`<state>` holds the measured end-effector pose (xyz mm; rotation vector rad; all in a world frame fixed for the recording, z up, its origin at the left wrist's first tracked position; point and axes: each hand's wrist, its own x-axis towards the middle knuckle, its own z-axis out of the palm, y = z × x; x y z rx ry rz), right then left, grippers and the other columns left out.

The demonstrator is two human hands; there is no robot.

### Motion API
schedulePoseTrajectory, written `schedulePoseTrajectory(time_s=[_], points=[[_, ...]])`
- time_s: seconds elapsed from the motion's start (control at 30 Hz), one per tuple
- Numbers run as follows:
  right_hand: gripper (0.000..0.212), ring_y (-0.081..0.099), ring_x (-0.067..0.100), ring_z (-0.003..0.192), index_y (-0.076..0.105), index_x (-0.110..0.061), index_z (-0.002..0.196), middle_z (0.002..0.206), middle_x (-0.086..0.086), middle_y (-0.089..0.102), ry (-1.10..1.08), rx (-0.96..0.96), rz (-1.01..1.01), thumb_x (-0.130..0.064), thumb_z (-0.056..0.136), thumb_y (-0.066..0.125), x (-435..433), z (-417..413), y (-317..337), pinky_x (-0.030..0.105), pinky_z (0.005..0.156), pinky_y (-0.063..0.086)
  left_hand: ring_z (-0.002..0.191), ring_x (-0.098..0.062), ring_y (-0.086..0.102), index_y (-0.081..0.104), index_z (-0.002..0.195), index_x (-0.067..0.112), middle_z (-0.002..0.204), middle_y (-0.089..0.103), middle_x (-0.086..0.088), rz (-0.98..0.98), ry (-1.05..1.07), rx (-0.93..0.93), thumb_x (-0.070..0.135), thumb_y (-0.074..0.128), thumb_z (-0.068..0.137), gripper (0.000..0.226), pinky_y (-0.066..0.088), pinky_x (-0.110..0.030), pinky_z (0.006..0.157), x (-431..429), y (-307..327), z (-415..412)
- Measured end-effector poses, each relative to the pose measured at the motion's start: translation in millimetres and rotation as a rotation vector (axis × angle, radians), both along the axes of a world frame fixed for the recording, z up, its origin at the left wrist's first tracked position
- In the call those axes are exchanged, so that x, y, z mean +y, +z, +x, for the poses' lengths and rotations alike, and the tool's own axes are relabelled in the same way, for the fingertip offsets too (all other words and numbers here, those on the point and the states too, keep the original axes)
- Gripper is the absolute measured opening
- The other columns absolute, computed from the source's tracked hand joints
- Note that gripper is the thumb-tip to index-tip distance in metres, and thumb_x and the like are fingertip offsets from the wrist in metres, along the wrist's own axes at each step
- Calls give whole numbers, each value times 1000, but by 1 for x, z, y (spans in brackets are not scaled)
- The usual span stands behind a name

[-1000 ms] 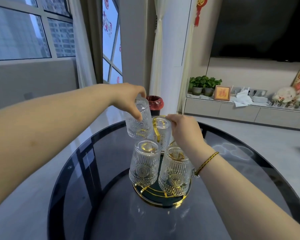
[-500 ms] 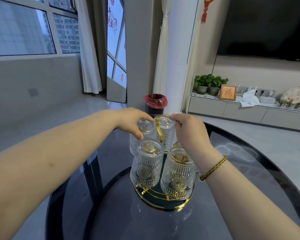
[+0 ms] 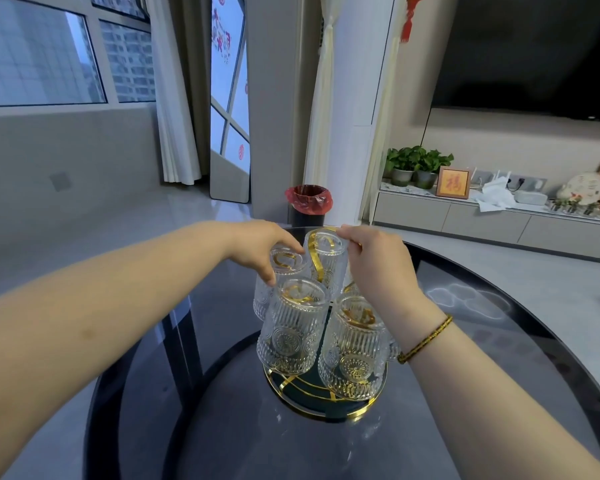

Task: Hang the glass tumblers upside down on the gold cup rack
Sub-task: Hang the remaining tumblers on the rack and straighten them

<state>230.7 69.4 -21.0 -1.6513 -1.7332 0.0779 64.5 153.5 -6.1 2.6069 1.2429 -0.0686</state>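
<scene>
Rack base (image 3: 326,408): round, dark with gold rim and gold lines, flat on the dark glass table (image 3: 222,427).
Front-left tumbler (image 3: 293,329): upside down on the rack, just above the base's left edge, ribbed, gold prong visible inside.
Front-right tumbler (image 3: 355,348): upside down, above the base's right side, touching or nearly touching its neighbour; cannot tell which.
Right hand (image 3: 383,271): behind the front-right tumbler, above the rack, fingertips pinched together on the gold loop handle (image 3: 315,261) at the rack's top.
Left hand (image 3: 262,245): left of the rack's top, fingers clamped round the bottom of the back-left tumbler (image 3: 284,271), inverted over a prong.
Back tumbler (image 3: 326,258): inverted, beside the gold handle, between the two hands.
Bin (image 3: 309,207): red-lined, on the floor beyond the rack.
</scene>
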Motion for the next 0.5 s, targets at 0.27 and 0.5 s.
schedulePoseTrajectory(time_s=[0.27,0.5], points=[[33,53,28,113,56,-12,116,120,12,62,4,-22,-6,-4,89,38,-1,1,0,36,92,43,137,-16,16,30,135,25,152,16,-2,-18,9,-20,3,59,79,67,15,-25,109,-9,5,-4],[37,55,31,109,54,-14,118,118,14,63,-8,-40,-17,0,87,38,-5,-1,1,37,87,45,121,-10,40,43,125,32,129,46,11,137,62,-457,40,67,73,59,27,-10,92,-69,-6,-6]])
